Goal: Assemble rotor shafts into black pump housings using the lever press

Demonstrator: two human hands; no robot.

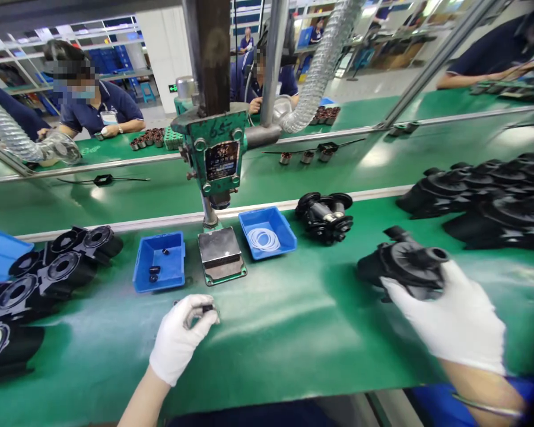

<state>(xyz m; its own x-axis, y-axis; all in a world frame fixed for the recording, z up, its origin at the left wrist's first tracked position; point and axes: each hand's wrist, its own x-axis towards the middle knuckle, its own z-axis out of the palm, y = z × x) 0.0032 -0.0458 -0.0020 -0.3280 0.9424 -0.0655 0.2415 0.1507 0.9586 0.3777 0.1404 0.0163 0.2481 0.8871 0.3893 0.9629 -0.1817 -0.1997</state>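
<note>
My left hand [182, 335], in a white glove, pinches a small black cylindrical part [207, 308] between thumb and fingers over the green bench. At the right, my gloved right hand [458, 317] is closed around a black pump housing [412, 261] with a round body and a short spout. Ahead of my left hand stands the green bench press [213, 154], its metal block [221, 246] beneath the ram. A blue bin [159, 279] left of the block has a few small black parts in it. To its right, another blue bin [273, 249] holds white rings [263, 239].
Rows of black housings stand at the left [62, 267] and the right [498, 207]. Behind the ring bin is a cluster of black wheel-like parts with metal cylinders [324, 216]. A metal rail [267, 206] runs along the bench's back. Co-workers [93, 107] sit beyond.
</note>
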